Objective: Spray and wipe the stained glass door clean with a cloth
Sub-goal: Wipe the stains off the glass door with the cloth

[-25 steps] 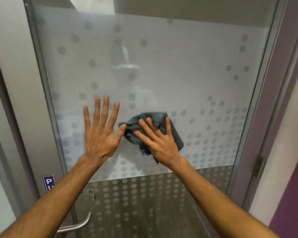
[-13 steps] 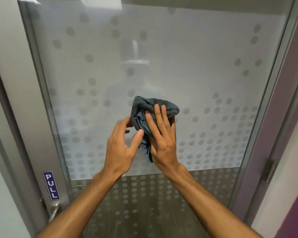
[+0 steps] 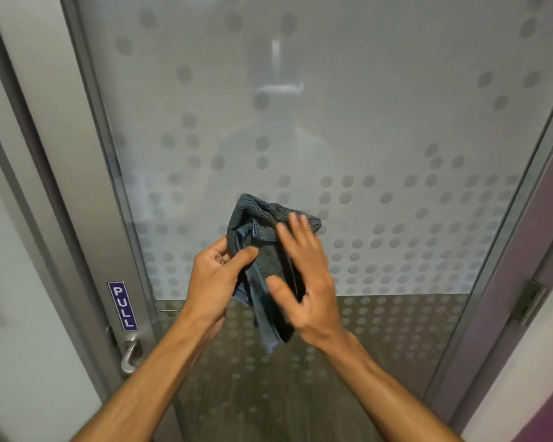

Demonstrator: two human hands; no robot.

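A frosted glass door (image 3: pixel 364 129) with a pattern of grey dots fills the view. A crumpled dark blue-grey cloth (image 3: pixel 262 237) hangs in front of its lower middle, off the glass. My left hand (image 3: pixel 217 279) pinches the cloth's left side between thumb and fingers. My right hand (image 3: pixel 304 282) lies flat against the cloth's right side with fingers spread, slightly blurred. No spray bottle is in view.
The door's metal frame (image 3: pixel 87 173) carries a blue PULL sign (image 3: pixel 123 306) and a silver handle (image 3: pixel 130 354) at the lower left. A hinge (image 3: pixel 525 303) sits on the right frame beside a purple wall (image 3: pixel 549 419).
My left hand left the glass and took hold of the cloth. Both hands and the cloth came down and away from the glass, and the cloth is bunched up between them.
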